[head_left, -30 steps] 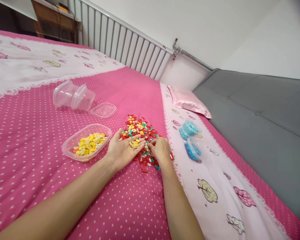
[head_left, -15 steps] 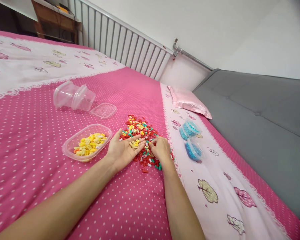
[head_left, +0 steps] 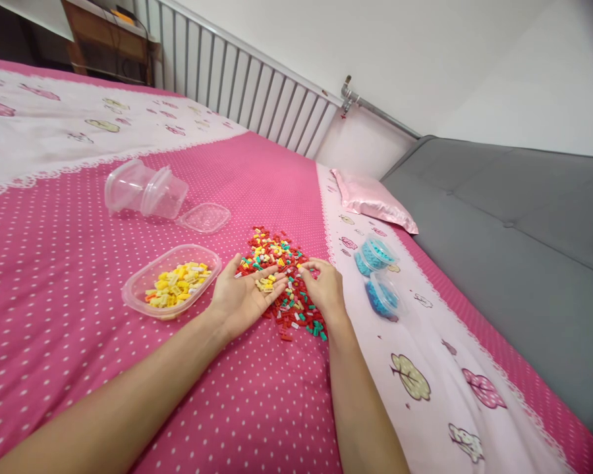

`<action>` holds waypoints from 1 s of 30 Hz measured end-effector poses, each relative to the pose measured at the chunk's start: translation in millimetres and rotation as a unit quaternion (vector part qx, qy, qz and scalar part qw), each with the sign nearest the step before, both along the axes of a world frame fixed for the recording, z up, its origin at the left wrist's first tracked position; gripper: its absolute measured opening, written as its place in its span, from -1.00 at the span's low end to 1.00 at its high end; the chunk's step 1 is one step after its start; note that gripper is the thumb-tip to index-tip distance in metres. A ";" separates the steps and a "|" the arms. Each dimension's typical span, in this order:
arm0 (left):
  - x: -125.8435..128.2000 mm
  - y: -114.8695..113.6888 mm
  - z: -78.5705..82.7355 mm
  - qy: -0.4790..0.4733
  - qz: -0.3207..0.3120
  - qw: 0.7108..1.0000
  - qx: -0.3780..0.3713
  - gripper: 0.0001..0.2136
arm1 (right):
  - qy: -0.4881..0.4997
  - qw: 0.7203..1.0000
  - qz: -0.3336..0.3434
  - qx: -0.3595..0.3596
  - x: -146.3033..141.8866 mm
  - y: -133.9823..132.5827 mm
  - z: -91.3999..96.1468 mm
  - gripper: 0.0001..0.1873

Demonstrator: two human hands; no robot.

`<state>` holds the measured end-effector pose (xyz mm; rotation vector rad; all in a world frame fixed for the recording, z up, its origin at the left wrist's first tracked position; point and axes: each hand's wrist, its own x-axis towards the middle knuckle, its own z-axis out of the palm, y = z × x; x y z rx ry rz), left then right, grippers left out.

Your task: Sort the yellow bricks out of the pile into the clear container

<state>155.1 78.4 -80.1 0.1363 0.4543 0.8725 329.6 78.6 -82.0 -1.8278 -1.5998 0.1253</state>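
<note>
My left hand (head_left: 238,296) lies palm up with its fingers stretched out, and a few small yellow bricks (head_left: 265,284) rest on the fingers. Just to its right, my right hand (head_left: 327,289) has thumb and forefinger pinched at a small yellow brick (head_left: 300,266). Both hands are over a loose pile of tiny mixed bricks (head_left: 304,306), mostly red with green, yellow and white ones, partly hidden by the hands. Left of my left hand stands an open clear plastic tub (head_left: 134,291) with yellow bricks (head_left: 178,284) in it.
Clear empty tubs (head_left: 148,191), nested, lie on their side behind, beside a clear lid (head_left: 206,217). At right stand tubs of turquoise bricks (head_left: 373,257) and blue bricks (head_left: 383,296). A pink pillow (head_left: 373,201) lies by the grey headboard (head_left: 504,224). Everything rests on a dotted pink bedspread (head_left: 257,408).
My right hand has lifted slightly and shifted right, its fingers now pinched at a yellow brick, uncovering green bricks at the pile's edge. My left hand has stayed put.
</note>
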 end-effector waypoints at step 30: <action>0.5 -1.1 1.9 0.006 0.004 1.000 0.000 -0.33 | -0.157 0.980 -0.062 -0.102 0.6 3.8 -22.1 -0.81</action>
